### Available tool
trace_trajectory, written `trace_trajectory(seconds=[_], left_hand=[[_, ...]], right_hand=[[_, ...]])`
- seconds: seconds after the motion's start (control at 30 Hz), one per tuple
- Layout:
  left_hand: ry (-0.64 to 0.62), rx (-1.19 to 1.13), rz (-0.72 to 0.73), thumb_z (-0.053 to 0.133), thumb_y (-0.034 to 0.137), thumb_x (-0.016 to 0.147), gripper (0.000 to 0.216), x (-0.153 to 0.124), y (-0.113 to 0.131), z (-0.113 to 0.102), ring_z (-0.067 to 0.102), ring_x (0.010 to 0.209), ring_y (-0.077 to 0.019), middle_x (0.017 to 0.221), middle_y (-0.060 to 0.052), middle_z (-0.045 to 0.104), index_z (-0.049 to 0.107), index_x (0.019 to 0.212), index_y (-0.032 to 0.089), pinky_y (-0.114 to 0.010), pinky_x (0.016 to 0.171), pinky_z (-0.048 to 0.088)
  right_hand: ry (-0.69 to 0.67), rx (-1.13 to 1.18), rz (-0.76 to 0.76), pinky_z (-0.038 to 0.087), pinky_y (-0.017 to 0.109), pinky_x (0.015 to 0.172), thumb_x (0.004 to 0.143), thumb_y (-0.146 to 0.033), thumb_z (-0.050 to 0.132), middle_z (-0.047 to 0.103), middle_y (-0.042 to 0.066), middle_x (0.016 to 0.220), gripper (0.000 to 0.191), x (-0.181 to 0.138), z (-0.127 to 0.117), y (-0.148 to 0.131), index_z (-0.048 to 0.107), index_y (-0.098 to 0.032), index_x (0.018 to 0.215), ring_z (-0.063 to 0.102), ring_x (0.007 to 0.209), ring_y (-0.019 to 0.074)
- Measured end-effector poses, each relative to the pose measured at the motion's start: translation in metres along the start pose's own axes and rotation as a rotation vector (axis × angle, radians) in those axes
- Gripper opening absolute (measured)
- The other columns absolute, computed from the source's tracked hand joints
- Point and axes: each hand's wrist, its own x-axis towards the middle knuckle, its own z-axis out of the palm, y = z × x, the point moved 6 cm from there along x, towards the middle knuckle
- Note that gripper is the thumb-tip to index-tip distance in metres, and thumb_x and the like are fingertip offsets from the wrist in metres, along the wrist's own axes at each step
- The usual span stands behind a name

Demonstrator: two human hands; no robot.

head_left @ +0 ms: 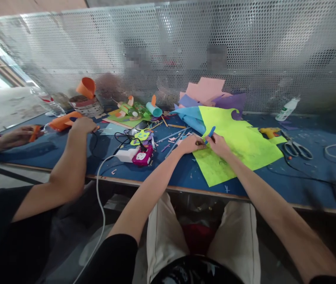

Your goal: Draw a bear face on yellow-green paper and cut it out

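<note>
My left hand (189, 144) and my right hand (219, 144) meet over the near left corner of a yellow-green foam sheet (241, 146) on the blue table (304, 181). Both hands are closed in a pinch around a small blue strip (211, 132) that sticks up between them. The left fingers pinch its lower end, the right fingers press beside it. The sheet lies flat under my right hand.
Scissors (296, 148) and a yellow glue gun (267, 132) lie to the right, a white bottle (287, 109) further back. Pink, purple and blue sheets (206, 92) pile behind. A pink device (142, 156) with cables sits left. A person at left handles orange foam (63, 121). Mesh screen (245, 47) behind.
</note>
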Motion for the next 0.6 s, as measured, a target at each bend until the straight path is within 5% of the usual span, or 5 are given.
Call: trace_trajectory(seconds=[0.23, 0.37, 0.5, 0.6], left_hand=[[0.022, 0.001, 0.006, 0.067, 0.052, 0.092, 0.036, 0.0, 0.001, 0.0, 0.066, 0.081, -0.0173, 0.092, -0.004, 0.078, 0.08, 0.096, 0.019, -0.029, 0.075, 0.046], [0.002, 0.021, 0.036, 0.068, 0.049, 0.092, 0.036, 0.002, -0.002, 0.003, 0.067, 0.081, -0.0169, 0.093, -0.004, 0.077, 0.076, 0.11, 0.018, -0.027, 0.074, 0.047], [-0.02, 0.144, -0.051, 0.065, 0.038, 0.095, 0.031, 0.007, -0.01, 0.009, 0.071, 0.086, -0.0221, 0.095, -0.008, 0.077, 0.074, 0.112, 0.015, -0.031, 0.079, 0.052], [0.012, 0.216, -0.103, 0.067, 0.029, 0.094, 0.025, 0.008, -0.014, 0.011, 0.069, 0.111, -0.0301, 0.112, -0.015, 0.076, 0.075, 0.11, 0.012, -0.039, 0.1, 0.052]], right_hand=[[-0.048, 0.038, 0.024, 0.045, 0.032, 0.064, 0.098, -0.051, 0.054, 0.062, 0.001, 0.063, 0.032, -0.006, 0.0, 0.001, 0.062, -0.025, 0.081, 0.059, 0.06, 0.021], [-0.026, -0.052, -0.018, 0.047, 0.033, 0.067, 0.101, -0.047, 0.052, 0.071, 0.006, 0.074, 0.032, -0.011, -0.001, -0.004, 0.068, -0.023, 0.088, 0.064, 0.066, 0.023], [-0.007, -0.292, -0.133, 0.048, 0.034, 0.074, 0.105, -0.041, 0.05, 0.079, 0.011, 0.094, 0.033, 0.005, 0.005, -0.037, 0.071, -0.02, 0.117, 0.071, 0.082, 0.0266], [-0.173, -0.484, -0.383, 0.048, 0.033, 0.078, 0.105, -0.036, 0.051, 0.078, 0.012, 0.117, 0.032, 0.033, 0.031, -0.083, 0.07, -0.023, 0.127, 0.071, 0.1, 0.0277]])
